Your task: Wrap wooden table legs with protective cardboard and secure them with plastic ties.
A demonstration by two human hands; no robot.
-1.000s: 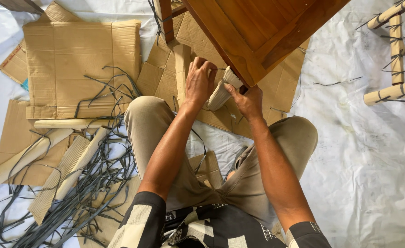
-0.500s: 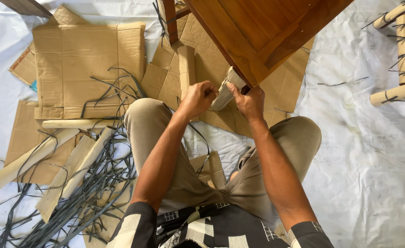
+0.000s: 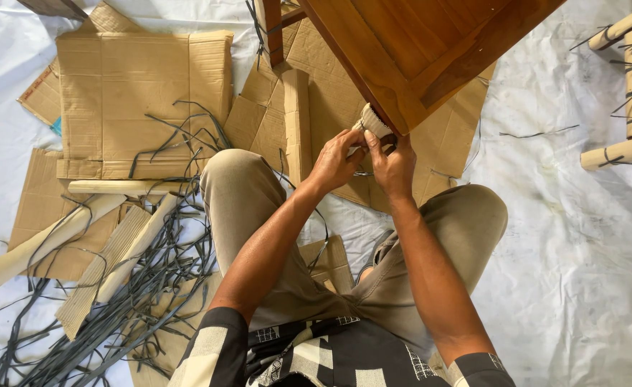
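Both forearms extended forward over bent knees; left hand (image 3: pixel 337 161) and right hand (image 3: pixel 393 166) side by side, touching, fingers curled and pinching the corrugated cardboard wrap (image 3: pixel 373 122) around the leg under the corner of the wooden furniture piece (image 3: pixel 416 50). Wrap sits just above the fingertips, against the wood. Grey strapping strips (image 3: pixel 136 279) and cardboard sheets (image 3: pixel 144 86) lie on the white floor cover (image 3: pixel 581 251) at left

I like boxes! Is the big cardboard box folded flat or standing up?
Folded flat. The big cardboard box lies spread on the white sheet, creases showing.
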